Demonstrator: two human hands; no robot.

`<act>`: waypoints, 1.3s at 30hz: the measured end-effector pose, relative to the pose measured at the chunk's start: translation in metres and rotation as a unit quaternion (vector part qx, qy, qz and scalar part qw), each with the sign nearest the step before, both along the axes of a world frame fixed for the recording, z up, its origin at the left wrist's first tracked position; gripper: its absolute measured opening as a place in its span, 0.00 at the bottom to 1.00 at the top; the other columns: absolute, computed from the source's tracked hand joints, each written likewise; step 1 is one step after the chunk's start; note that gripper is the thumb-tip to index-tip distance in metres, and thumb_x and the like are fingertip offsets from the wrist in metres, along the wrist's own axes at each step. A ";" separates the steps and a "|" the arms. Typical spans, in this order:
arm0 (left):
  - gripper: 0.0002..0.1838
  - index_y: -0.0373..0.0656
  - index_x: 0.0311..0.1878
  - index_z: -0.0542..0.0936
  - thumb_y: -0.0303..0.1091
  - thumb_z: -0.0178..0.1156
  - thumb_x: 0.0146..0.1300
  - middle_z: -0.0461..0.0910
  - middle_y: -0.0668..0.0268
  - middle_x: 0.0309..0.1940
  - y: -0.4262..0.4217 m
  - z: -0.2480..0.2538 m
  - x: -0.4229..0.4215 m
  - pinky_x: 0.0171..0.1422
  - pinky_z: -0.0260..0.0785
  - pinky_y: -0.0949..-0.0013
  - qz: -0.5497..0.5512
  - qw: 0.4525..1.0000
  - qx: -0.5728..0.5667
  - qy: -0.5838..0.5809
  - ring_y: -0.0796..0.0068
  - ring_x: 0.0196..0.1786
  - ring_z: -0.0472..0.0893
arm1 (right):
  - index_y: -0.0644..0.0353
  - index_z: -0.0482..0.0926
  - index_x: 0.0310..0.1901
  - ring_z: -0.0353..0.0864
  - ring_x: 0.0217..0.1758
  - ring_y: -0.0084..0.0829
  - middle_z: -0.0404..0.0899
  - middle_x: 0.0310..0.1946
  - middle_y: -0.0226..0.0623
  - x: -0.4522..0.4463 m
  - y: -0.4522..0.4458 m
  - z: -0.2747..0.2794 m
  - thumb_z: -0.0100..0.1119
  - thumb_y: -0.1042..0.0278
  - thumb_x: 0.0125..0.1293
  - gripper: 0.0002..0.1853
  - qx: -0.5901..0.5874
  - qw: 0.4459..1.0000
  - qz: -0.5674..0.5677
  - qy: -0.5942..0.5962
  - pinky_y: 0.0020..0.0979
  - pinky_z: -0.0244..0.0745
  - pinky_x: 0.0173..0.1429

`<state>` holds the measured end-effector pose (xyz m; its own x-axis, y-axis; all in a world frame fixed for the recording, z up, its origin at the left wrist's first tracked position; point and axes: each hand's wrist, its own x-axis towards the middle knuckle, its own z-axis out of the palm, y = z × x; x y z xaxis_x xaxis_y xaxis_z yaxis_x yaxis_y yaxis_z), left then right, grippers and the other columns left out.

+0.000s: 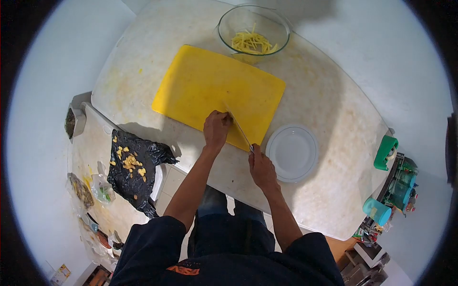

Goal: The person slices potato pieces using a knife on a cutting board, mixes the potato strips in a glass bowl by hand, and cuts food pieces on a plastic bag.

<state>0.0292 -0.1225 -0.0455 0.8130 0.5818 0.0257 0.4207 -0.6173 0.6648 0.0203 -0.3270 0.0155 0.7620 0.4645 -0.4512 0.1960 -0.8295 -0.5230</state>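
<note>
A knife (240,129) points away from me over the front part of a yellow cutting board (205,81). My right hand (262,167) is closed around its handle, at the board's near right edge. Beside the blade, my left hand (217,127) rests at the board's front edge with its fingers curled and pressed together. Whatever those fingers hold, if anything, is hidden. At the far side, a clear glass bowl (224,40) contains pale yellow strips (250,43) that look like cut potato.
Right of the board lies a white plate (292,153). On the left, a black plastic bag (126,178) carries yellowish peelings or scraps (131,162). A green holder (385,152) and a light-blue cup (377,211) are at the right. Clear plastic bags (102,188) sit far left.
</note>
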 end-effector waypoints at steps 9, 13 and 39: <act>0.13 0.41 0.46 0.86 0.33 0.64 0.59 0.81 0.58 0.38 -0.001 0.011 -0.002 0.51 0.72 0.57 -0.005 1.000 0.004 -0.008 0.54 0.45 0.80 | 0.59 0.63 0.64 0.83 0.37 0.59 0.80 0.37 0.58 -0.006 0.002 -0.015 0.46 0.60 0.77 0.19 0.025 0.999 0.018 -0.028 0.57 0.78 0.40; 0.13 0.42 0.46 0.86 0.34 0.64 0.59 0.81 0.58 0.38 -0.002 0.016 -0.001 0.51 0.72 0.57 -0.012 1.000 -0.004 -0.012 0.55 0.45 0.80 | 0.57 0.63 0.63 0.81 0.39 0.62 0.80 0.36 0.61 -0.004 0.004 -0.012 0.46 0.63 0.77 0.18 0.026 1.000 0.000 -0.007 0.59 0.75 0.43; 0.12 0.33 0.30 0.87 0.33 0.77 0.50 0.85 0.59 0.22 0.042 0.064 0.044 0.35 0.76 0.69 0.041 0.984 -0.175 0.005 0.72 0.25 0.83 | 0.68 0.60 0.67 0.85 0.33 0.58 0.82 0.30 0.60 -0.002 0.010 -0.031 0.47 0.61 0.75 0.26 -0.041 0.998 0.035 0.025 0.55 0.80 0.35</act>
